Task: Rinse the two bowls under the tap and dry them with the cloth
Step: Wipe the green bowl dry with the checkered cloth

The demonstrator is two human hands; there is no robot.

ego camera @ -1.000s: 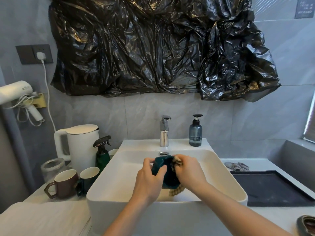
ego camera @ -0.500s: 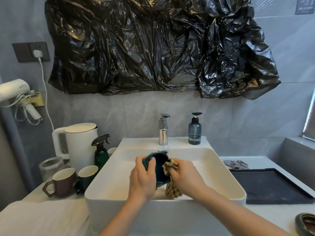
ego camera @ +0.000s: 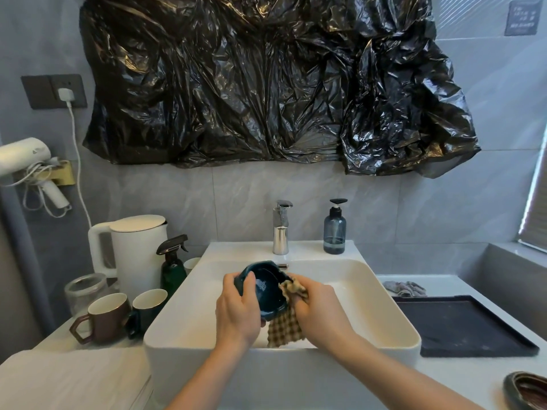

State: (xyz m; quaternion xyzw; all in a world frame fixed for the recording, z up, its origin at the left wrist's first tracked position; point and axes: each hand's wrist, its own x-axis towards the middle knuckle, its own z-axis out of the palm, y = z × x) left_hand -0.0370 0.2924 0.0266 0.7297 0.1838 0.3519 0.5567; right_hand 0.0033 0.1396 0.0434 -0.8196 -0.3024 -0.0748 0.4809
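Over the white basin [ego camera: 384,291], the left hand [ego camera: 236,315] grips a dark teal bowl [ego camera: 265,291] by its rim, thumb inside, tilted with its opening facing the camera. Just right of that grip, the right hand [ego camera: 318,312] pinches a checked cloth [ego camera: 285,327] against the bowl's edge; the cloth's tail hangs below. Behind stands the chrome tap [ego camera: 281,229].

Dim daylight from right, glossy glare, wide-angle bowing

A home bathroom — grey tiled walls, a white basin [ego camera: 384,306] with a chrome tap [ego camera: 281,229] and soap pump bottle [ego camera: 334,232], a wall-hung hair dryer [ego camera: 26,161], and a counter [ego camera: 473,368] crowded with a kettle [ego camera: 133,250] and mugs [ego camera: 103,318].
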